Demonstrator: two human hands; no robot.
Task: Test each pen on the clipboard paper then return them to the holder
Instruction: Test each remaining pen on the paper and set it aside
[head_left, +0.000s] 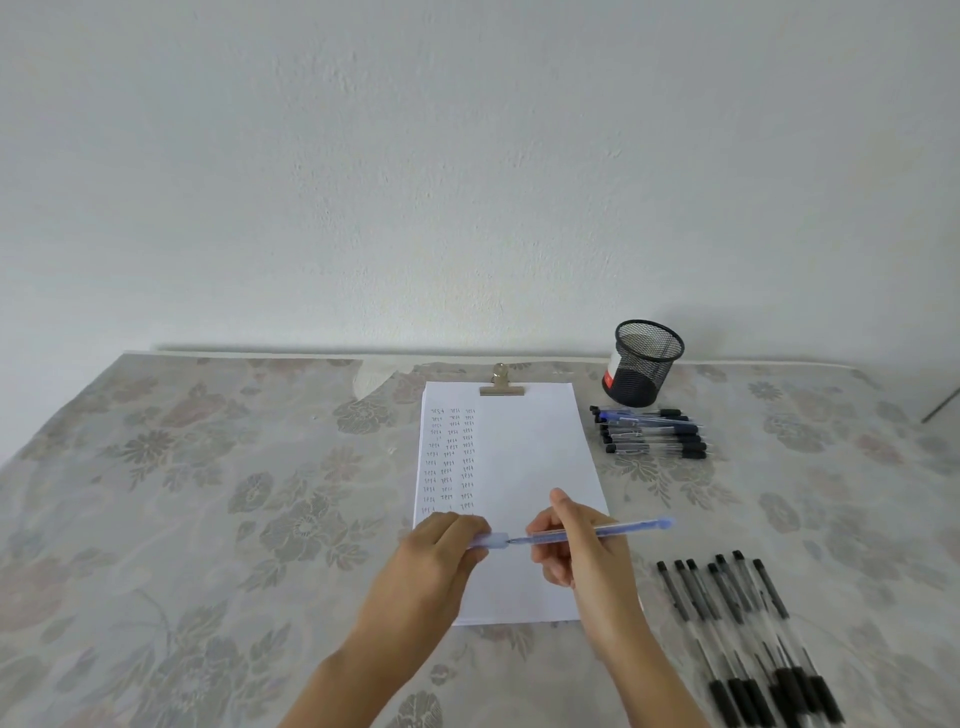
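A white sheet on a clipboard (524, 457) lies in the middle of the table, with columns of small pen marks on its left half. Over its lower part my right hand (576, 545) holds a blue pen (613, 530) by the barrel, lying level. My left hand (441, 545) grips the pen's blue cap (493, 541), just off the tip. A black mesh holder (644, 364) stands at the back right and looks empty.
Several pens (652, 433) lie in a row just in front of the holder. Several black pens (748, 634) lie near the front right. A metal clip (501, 384) tops the clipboard. A floral cloth (208, 493) covers the table; a wall stands behind.
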